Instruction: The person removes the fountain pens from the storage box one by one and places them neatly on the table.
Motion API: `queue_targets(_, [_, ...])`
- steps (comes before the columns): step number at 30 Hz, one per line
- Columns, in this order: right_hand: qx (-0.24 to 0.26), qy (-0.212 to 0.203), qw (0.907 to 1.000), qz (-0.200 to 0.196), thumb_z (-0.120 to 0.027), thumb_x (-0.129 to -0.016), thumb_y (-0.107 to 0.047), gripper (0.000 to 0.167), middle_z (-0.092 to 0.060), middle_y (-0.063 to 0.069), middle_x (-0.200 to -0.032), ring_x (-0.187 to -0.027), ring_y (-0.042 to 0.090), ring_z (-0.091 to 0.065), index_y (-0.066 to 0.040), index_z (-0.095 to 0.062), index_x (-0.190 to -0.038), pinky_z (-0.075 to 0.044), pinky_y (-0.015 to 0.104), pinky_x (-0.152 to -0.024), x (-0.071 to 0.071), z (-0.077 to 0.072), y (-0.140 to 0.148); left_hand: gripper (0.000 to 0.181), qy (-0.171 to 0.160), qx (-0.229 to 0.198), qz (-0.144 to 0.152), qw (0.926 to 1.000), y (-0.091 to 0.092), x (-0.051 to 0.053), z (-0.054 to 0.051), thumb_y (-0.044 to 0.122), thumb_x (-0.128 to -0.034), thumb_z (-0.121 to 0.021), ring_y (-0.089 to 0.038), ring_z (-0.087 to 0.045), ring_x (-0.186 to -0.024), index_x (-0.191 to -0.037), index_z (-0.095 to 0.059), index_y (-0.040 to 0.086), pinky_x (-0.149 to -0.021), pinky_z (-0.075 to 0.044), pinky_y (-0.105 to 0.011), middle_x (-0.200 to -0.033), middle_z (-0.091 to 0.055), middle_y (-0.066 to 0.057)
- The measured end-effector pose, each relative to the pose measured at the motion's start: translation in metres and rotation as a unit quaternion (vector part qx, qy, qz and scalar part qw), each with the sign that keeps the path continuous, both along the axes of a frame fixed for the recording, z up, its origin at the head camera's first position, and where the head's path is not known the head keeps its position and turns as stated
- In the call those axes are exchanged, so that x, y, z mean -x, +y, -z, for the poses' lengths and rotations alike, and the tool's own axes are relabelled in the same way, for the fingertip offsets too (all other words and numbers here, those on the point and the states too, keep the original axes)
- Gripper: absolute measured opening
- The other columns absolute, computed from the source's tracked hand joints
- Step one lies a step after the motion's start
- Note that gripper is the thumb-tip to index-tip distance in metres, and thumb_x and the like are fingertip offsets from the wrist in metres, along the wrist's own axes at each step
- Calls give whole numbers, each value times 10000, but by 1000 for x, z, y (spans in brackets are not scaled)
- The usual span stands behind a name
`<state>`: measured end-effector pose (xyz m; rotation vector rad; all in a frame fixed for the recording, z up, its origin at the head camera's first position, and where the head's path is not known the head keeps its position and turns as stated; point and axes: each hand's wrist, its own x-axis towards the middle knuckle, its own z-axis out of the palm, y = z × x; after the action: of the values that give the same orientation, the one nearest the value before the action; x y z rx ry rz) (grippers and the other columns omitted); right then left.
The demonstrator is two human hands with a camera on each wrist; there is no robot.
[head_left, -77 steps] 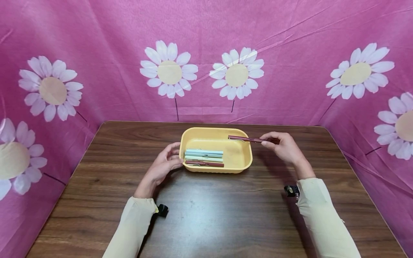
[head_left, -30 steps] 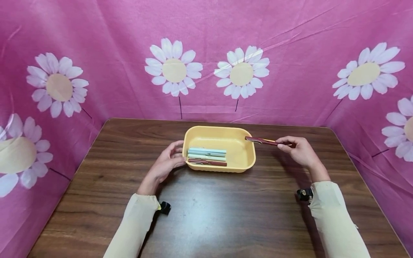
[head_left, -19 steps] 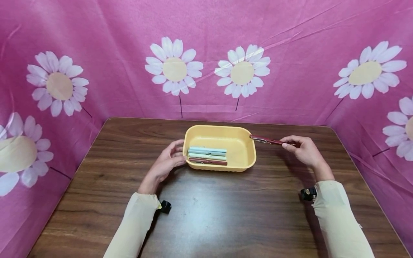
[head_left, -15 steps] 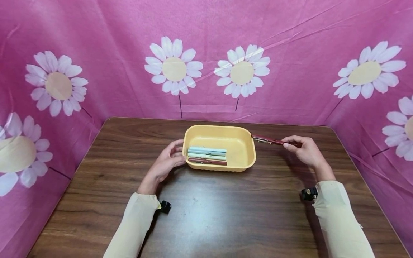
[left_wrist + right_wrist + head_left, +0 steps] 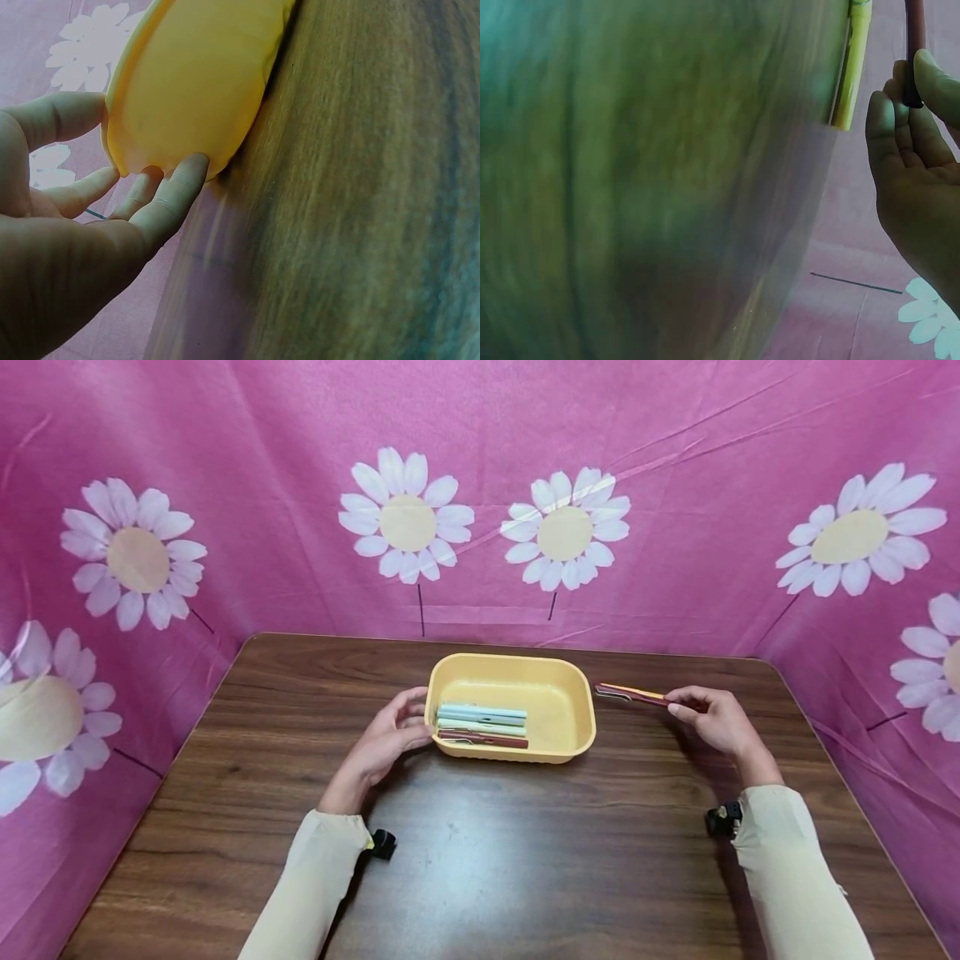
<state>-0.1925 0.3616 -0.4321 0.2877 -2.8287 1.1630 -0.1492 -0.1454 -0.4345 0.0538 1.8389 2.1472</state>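
In the head view a yellow plastic basket stands near the back of the table. Several clipped pens lie side by side in its left half: light blue, pale green and dark red. My left hand touches the basket's left end, with the fingers against the outer wall and the thumb at the front corner. Right of the basket, my right hand pinches a dark red pen by its right end. Behind it shows a yellow pen, lying on the table in the right wrist view.
The brown wood-grain table spreads in front of the basket. A pink cloth printed with white daisies hangs round its back and sides. Small black cameras are worn at both wrists.
My right hand has drawn the dark red pen rightward, from over the basket's right rim to outside it. The yellow pen shows more now. My left hand stays at the basket's left end.
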Motion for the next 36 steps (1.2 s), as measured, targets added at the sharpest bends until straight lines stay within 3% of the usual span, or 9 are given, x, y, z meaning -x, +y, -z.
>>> queue_targets(4, [-52,-185,9998,35,-682,-981,-123,180,-713,17,-941,-798,20,-537,14,-729,-1086,-451,142,-649,1,2,6,709,-7,1,-6,10000,0,0,0,-142,-906,-578,-410,-494,-1236,-1545,-305,1,-939,-573,-318,-1400,-407,-298])
queue_targets(11, [-340,-314,9989,34,-664,-994,-130,199,-696,212,-1085,-860,-5,-525,20,-727,-1107,-427,120,-697,4,5,12,711,-7,-20,0,10000,0,-1,1,-146,-906,-578,-417,-493,-1242,-1546,-304,1,-941,-572,-319,-1402,-404,-306])
queue_targets(17, [-648,-330,9973,125,-672,-988,-136,187,-694,246,-1106,-909,58,-536,8,-736,-1089,-416,166,-753,6,8,14,714,-4,-2,-12,10000,1,0,1,-146,-909,-577,-418,-492,-1250,-1550,-301,5,-937,-572,-314,-1405,-405,-306])
queue_targets(22, [-940,-363,9947,203,-683,-982,-152,192,-700,246,-1102,-903,219,-573,-3,-748,-1085,-446,264,-759,9,7,12,715,4,17,-16,10000,0,0,1,-144,-907,-580,-431,-485,-1260,-1549,-304,7,-937,-572,-315,-1407,-406,-306])
queue_targets(27, [-1041,-480,9931,261,-677,-987,-165,210,-690,258,-1114,-863,280,-567,-3,-748,-1100,-454,354,-757,12,5,9,717,-6,-8,-9,10000,0,0,1,-153,-906,-572,-429,-483,-1257,-1550,-298,4,-944,-571,-322,-1413,-397,-308])
queue_targets(36, [-1097,-703,9908,363,-677,-989,-205,262,-633,322,-1215,-1161,519,-534,8,-725,-1134,-438,644,-964,13,3,10,704,16,2,6,10000,0,-1,-1,-148,-916,-567,-441,-476,-1261,-1548,-297,-1,-944,-571,-318,-1421,-391,-320])
